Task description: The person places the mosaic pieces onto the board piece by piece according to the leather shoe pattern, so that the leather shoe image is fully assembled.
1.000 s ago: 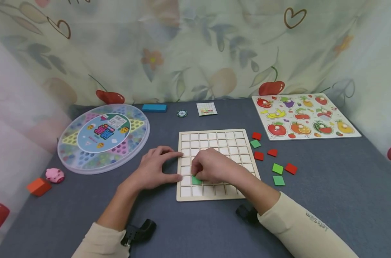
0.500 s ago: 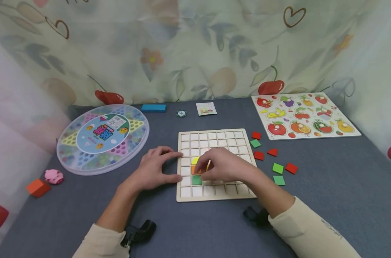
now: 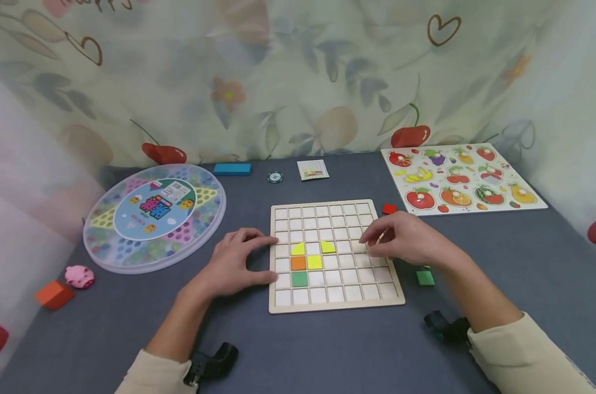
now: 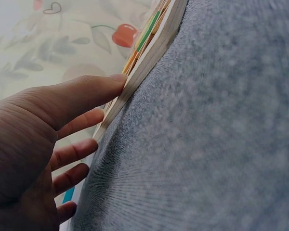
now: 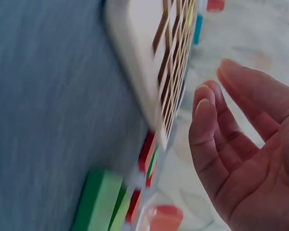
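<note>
A wooden grid board (image 3: 337, 305) lies flat on the table. On its left side sit a green tile (image 3: 299, 279), an orange tile (image 3: 298, 263), a yellow square tile (image 3: 315, 262) and two yellow tiles with a cut corner, one being this yellow piece (image 3: 328, 247). My left hand (image 3: 236, 261) rests its thumb and fingertips against the board's left edge, fingers spread. In the left wrist view, the thumb (image 4: 86, 94) touches the board's side. Over the board's right edge hovers my right hand (image 3: 408, 241), fingers loosely bent, nothing between them in the right wrist view.
Right of the board lie a red tile (image 3: 389, 209) and a green tile (image 3: 425, 278); others are partly hidden by my right arm. Around the board are a round game box (image 3: 106, 257), a fruit puzzle (image 3: 465, 180), a pattern card (image 3: 313, 169), a pink pig (image 3: 79, 277) and an orange block (image 3: 54, 295).
My right hand has let go of the tiles on the board's left side and moved right to the board's right edge, uncovering the green, orange and yellow tiles. My left hand has stayed put.
</note>
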A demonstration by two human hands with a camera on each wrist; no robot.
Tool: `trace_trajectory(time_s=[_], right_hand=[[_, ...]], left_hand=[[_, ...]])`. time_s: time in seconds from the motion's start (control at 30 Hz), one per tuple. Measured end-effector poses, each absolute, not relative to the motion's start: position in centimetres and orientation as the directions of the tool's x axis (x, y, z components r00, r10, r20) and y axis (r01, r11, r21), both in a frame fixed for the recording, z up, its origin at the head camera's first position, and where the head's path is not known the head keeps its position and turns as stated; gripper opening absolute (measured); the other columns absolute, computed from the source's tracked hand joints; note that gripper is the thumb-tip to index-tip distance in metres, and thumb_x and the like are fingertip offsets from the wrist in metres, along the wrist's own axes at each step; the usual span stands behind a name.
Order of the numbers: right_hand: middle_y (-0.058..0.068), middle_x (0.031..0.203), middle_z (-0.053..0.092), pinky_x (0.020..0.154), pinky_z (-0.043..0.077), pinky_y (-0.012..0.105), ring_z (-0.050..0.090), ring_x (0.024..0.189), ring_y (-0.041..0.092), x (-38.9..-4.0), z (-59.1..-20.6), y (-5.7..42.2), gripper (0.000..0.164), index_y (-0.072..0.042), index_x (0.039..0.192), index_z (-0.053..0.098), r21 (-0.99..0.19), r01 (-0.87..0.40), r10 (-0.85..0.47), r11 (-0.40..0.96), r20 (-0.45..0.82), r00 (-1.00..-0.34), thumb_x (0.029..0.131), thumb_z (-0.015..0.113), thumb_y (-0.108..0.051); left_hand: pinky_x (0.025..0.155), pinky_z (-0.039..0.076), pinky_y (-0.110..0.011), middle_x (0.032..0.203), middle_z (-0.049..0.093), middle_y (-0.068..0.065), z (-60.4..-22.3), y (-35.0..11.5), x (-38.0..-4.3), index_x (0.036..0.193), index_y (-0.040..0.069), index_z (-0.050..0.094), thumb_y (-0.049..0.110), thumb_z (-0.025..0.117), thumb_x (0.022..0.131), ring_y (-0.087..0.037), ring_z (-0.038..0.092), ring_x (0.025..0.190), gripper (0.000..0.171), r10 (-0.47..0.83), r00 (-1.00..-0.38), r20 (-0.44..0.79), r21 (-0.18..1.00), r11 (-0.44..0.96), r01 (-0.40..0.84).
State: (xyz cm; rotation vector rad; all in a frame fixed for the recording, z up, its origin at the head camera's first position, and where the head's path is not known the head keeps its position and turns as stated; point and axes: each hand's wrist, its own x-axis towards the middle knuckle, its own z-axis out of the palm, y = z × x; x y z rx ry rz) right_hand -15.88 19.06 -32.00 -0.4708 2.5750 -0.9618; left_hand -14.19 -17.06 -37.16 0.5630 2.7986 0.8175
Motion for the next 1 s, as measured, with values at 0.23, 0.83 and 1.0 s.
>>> trace_trajectory(time_s=[0.23,0.83,1.0], right_hand=[[0.006,0.103,0.073,0.074,0.054,0.035,0.065,0.085,0.019,-16.5,-32.5,21.8,0.022,-0.009,0.112,0.077,-0.587,-0.189,-0.357,0.787,-0.183,-0.916,0.091,0.078,-0.015],[0.006,0.09,0.064,0.072,0.049,0.036,0.057,0.085,0.022,-17.4,-33.5,22.5,0.02,-0.007,0.101,0.066,-0.473,-0.2,-0.316,0.858,-0.179,-0.932,0.088,0.08,-0.011],[0.006,0.088,0.065,0.068,0.049,0.033,0.058,0.082,0.021,-17.4,-32.9,22.4,0.015,-0.007,0.099,0.067,-0.51,-0.176,-0.303,0.842,-0.177,-0.936,0.089,0.078,-0.012]], left_hand=[[0.111,0.028,-0.065,0.146,0.048,-0.012,-37.2,-17.0,-14.3,0.148,0.026,0.059,0.046,0.081,0.086,-0.037,0.038,0.133,0.069,0.406,-0.912,-0.059,0.544,0.779,0.311],[0.111,0.027,-0.065,0.147,0.047,-0.012,-37.1,-17.0,-14.2,0.148,0.026,0.058,0.045,0.081,0.086,-0.038,0.037,0.134,0.068,0.406,-0.911,-0.068,0.546,0.78,0.307],[0.112,0.026,-0.066,0.147,0.047,-0.012,-37.1,-17.0,-14.2,0.148,0.026,0.058,0.046,0.081,0.086,-0.038,0.037,0.134,0.068,0.4,-0.914,-0.073,0.546,0.783,0.299]])
